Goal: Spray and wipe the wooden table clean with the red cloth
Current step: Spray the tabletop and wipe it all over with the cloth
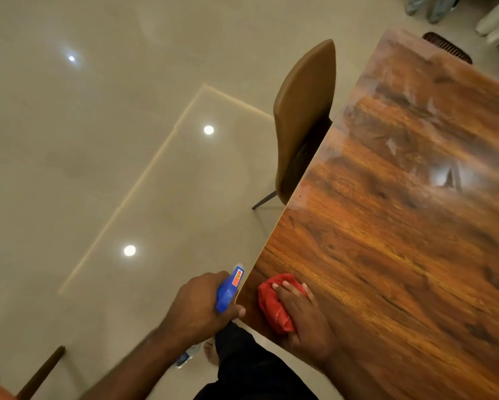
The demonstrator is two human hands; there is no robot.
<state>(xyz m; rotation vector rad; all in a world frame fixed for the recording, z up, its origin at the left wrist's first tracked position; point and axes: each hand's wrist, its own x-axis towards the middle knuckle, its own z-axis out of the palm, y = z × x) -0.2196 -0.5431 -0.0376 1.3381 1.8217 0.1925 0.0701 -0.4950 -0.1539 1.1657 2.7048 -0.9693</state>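
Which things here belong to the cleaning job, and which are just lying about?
In use: wooden table; red cloth, held by the right hand; blue spray bottle, gripped by the left hand.
Lying about: brown chair beside the table; dark rod at lower left.

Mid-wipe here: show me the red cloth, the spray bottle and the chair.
red cloth (271,308), head view, on its exposed bunched fold.
spray bottle (227,290), head view, on its blue trigger head.
chair (303,111), head view, on its brown backrest.
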